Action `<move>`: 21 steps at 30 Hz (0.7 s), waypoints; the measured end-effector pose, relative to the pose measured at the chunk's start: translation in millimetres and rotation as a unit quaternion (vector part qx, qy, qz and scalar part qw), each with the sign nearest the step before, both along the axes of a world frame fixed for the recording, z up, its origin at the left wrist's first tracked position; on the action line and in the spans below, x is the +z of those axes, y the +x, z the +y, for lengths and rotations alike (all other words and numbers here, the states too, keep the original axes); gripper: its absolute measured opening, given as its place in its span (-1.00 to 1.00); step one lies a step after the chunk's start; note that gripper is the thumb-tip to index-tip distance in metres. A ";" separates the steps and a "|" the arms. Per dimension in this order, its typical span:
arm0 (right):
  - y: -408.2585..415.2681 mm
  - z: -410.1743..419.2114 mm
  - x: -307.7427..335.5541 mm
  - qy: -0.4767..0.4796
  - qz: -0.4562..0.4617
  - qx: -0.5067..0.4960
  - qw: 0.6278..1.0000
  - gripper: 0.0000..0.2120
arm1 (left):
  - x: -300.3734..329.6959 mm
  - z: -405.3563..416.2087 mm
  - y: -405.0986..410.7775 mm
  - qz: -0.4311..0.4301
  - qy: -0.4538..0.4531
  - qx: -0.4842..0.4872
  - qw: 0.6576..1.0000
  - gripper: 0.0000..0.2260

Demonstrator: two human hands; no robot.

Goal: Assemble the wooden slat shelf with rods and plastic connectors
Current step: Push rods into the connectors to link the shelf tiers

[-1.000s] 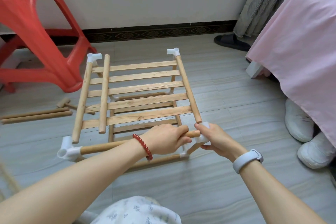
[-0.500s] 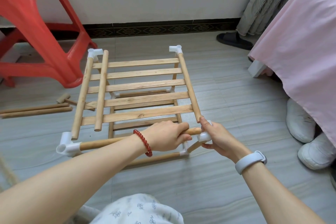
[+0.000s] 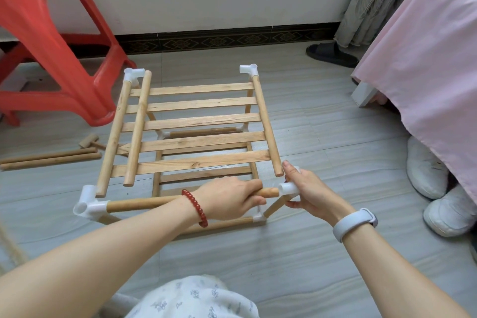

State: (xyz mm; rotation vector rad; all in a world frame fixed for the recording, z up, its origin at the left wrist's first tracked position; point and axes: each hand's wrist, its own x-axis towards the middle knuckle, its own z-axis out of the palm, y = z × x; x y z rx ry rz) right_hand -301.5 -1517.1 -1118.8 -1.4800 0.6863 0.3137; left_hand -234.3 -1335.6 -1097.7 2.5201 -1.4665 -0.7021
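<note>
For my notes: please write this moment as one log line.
step: joining front rod to corner connector | left hand: grips rod | right hand: holds connector | side rod: end free

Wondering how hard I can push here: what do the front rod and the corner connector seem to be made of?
Front rod: apparently bare, unvarnished wood, pale and matte with faint grain. Corner connector: likely moulded plastic, smooth, white and slightly glossy.

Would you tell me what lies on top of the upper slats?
One loose rod lies across the slats near the left rail. Beneath them, lower slats show only partly.
</note>
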 end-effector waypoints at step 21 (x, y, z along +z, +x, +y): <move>-3.9 21.3 -5.3 -0.068 -0.022 -0.026 0.997 -0.56 | 0.6 -7.0 -3.1 0.003 0.006 0.000 1.000 -0.71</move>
